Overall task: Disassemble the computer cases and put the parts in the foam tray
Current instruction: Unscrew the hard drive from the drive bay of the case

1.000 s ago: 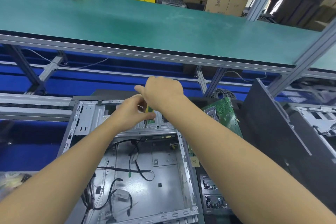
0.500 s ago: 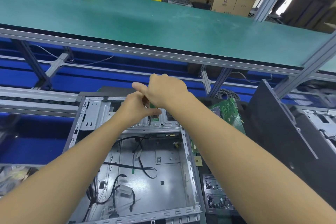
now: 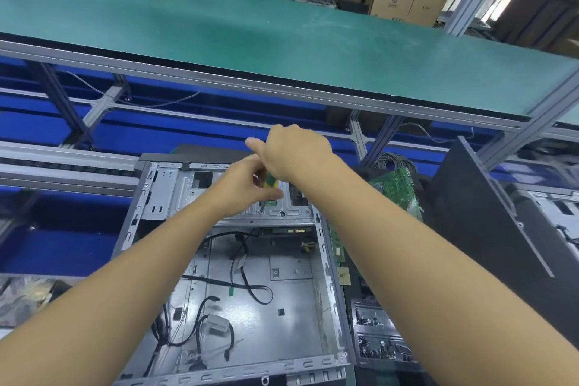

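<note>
I have both hands at the far end of the computer case (image 3: 163, 191), which lies open on its side with loose cables (image 3: 206, 280) on its floor. My right hand (image 3: 294, 153) is on top, its fingers curled round the head of the screwdriver (image 3: 270, 180). I see that hand from the back, so I cannot tell how tight the grip is. My left hand (image 3: 242, 189) sits just under it and nearer the case, pinching the green and yellow handle between thumb and fingers to steady it.

What matters for the next move is the line of the tool. Its long axis runs from my right hand down and a little toward me, and the tip meets a screw (image 3: 261, 211) on the metal bracket (image 3: 291, 213) across the case's far end. So the screw lies straight below both hands, with the left the closer of the two.

I judge the step to be backing that screw out. The tool has to stay in line with it or the tip will slip off the head. The bracket is not yet free.

What I take to be the foam tray (image 3: 385, 330) lies just beside the case's near right corner, well apart from my hands, and a green circuit board (image 3: 398, 188) leans beside its far right corner
</note>
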The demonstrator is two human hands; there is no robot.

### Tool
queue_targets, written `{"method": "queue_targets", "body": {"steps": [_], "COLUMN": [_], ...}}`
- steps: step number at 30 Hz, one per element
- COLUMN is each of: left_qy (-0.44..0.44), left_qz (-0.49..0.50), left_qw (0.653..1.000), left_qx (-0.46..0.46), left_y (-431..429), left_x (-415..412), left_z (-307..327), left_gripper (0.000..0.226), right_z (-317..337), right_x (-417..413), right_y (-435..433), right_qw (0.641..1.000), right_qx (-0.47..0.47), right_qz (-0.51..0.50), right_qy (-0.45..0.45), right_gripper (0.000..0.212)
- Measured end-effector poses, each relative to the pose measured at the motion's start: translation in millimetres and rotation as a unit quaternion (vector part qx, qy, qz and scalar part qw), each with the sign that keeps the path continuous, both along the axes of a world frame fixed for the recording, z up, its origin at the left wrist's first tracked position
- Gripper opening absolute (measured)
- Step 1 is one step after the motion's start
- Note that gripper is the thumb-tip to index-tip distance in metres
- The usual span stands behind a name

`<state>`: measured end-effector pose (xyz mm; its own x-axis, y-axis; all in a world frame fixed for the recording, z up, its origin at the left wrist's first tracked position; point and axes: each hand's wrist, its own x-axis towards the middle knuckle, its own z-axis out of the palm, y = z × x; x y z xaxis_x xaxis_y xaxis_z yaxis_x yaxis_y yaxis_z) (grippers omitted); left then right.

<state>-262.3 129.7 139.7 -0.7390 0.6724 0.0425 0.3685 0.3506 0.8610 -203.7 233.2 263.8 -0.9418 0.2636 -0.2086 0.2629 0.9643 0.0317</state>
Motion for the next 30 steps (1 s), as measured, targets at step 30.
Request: {"method": "queue_targets", "body": {"steps": [30], "left_qy": [-0.035], "left_qz": [-0.038], "left_qw": [0.997], "left_qx": [-0.051], "left_y": [2], "left_x": [0], "left_z": [25], "left_gripper": [0.038], "right_z": [1], "right_x": [-5], "right_y": [-5], "right_qw": [0.997], "right_qx": [-0.067], "right_qz": [-0.024], "right_qy": [-0.001], "right_gripper": [0.033]}}
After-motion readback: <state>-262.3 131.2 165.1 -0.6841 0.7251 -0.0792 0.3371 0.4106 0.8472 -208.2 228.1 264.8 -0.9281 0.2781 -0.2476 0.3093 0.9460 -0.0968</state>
